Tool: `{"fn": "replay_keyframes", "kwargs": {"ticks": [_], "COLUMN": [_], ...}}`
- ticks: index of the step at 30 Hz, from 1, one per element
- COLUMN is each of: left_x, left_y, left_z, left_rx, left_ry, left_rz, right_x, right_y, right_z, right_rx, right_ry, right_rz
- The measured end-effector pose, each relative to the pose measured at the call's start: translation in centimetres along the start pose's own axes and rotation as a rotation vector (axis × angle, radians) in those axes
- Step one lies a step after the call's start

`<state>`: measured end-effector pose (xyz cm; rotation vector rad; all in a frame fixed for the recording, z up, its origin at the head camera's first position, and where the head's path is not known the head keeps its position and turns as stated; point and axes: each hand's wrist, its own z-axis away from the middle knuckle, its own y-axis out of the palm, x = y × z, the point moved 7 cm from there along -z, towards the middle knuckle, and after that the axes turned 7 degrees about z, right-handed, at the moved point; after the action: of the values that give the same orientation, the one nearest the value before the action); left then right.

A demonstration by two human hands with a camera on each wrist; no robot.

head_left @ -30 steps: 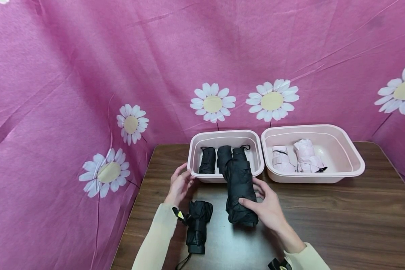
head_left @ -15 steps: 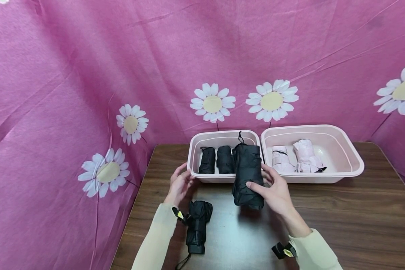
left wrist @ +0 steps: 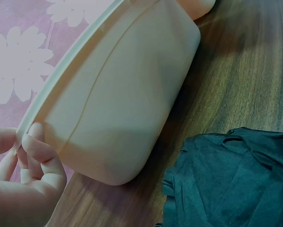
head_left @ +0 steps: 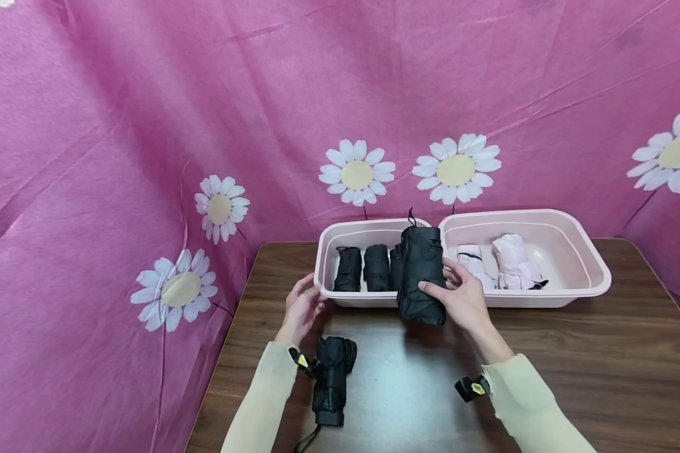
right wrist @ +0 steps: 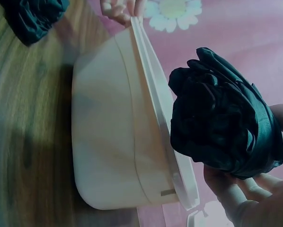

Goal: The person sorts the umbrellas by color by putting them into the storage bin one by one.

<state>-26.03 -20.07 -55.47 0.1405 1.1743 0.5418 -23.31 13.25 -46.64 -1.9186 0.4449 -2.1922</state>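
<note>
My right hand (head_left: 461, 299) grips a black folded umbrella (head_left: 422, 274), held tilted over the front right of the smaller pale pink basin (head_left: 362, 302). In the right wrist view the bunched end of this umbrella (right wrist: 222, 118) faces the camera, above the basin's rim. At the basin's front left corner, my left hand (head_left: 301, 311) pinches the rim, as the left wrist view shows with the thumb and fingers (left wrist: 42, 151). Inside the basin lie black folded umbrellas (head_left: 348, 269) side by side; the rightmost is partly hidden behind the held one. Another black umbrella (head_left: 331, 380) lies on the table by my left wrist.
A larger pale pink basin (head_left: 578, 264) stands directly to the right, holding two pale pink folded umbrellas (head_left: 514, 261). Both basins sit at the back of the wooden table (head_left: 572, 358), against a pink cloth (head_left: 294, 94) printed with daisies.
My right hand has carried the black umbrella forward and to the right, from in front of the smaller basin to over its front right rim. The left hand has stayed on the rim.
</note>
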Motion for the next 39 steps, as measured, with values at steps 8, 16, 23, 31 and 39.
{"fn": "replay_keyframes", "kwargs": {"ticks": [8, 16, 23, 31, 39], "left_x": [0.0, -0.1, 0.0, 0.1, 0.2], "left_y": [0.0, 0.0, -0.1, -0.1, -0.2], "left_z": [0.0, 0.0, 0.0, -0.2, -0.4], "left_rx": [0.009, 0.009, 0.007, 0.015, 0.020], "left_ry": [0.003, 0.007, 0.003, 0.005, 0.008], "left_rz": [0.003, 0.000, -0.001, 0.003, 0.011], "right_x": [0.0, 0.1, 0.3, 0.8, 0.9], "right_y": [0.2, 0.4, 0.6, 0.6, 0.4], "right_z": [-1.5, -3.0, -4.0, -4.9, -5.3], "right_rx": [-0.034, -0.083, -0.100, -0.092, -0.142], "right_ry": [0.009, -0.005, -0.007, 0.003, -0.035], "right_rz": [-0.022, 0.022, 0.033, 0.033, 0.016]}}
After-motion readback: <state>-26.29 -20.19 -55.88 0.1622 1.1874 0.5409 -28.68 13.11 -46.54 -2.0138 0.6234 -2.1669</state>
